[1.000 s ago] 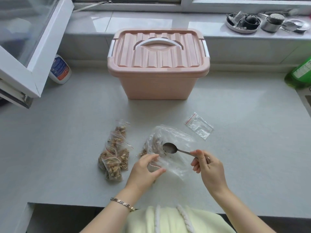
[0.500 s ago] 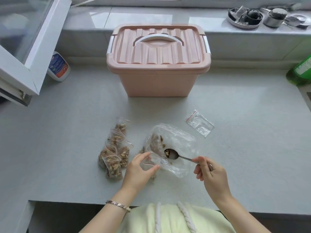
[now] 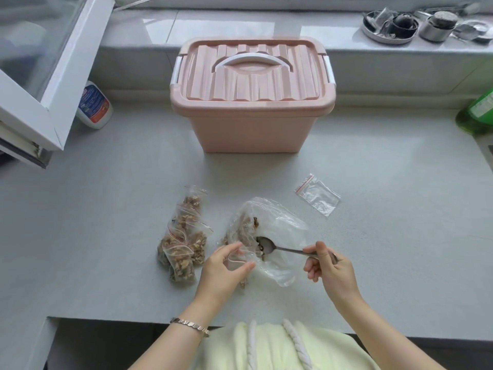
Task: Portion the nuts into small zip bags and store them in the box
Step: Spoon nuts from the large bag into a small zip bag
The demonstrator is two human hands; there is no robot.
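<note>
A large clear plastic bag [image 3: 277, 231] with some walnut pieces lies on the grey counter in front of me. My right hand [image 3: 330, 271] pinches the handle of a metal spoon [image 3: 269, 245] whose bowl carries a few nut pieces at the mouth of a small zip bag [image 3: 236, 259]. My left hand [image 3: 222, 272] holds that small bag open by its red-striped rim. Several filled small zip bags [image 3: 184, 236] lie in a pile to the left. One empty zip bag [image 3: 318, 194] lies to the right. The pink box [image 3: 252, 94] stands behind with its lid closed.
An open window sash [image 3: 53, 65] juts in at the upper left, with a white bottle [image 3: 94, 105] below it. Metal dishes [image 3: 389, 22] sit on the sill at the back right. A green bottle [image 3: 477, 113] stands at the right edge. The counter's front edge [image 3: 133, 320] is near my body.
The spoon went from empty above the big bag to loaded with nuts, then moved down and left to the small bag's mouth. My left hand stayed on the small bag.
</note>
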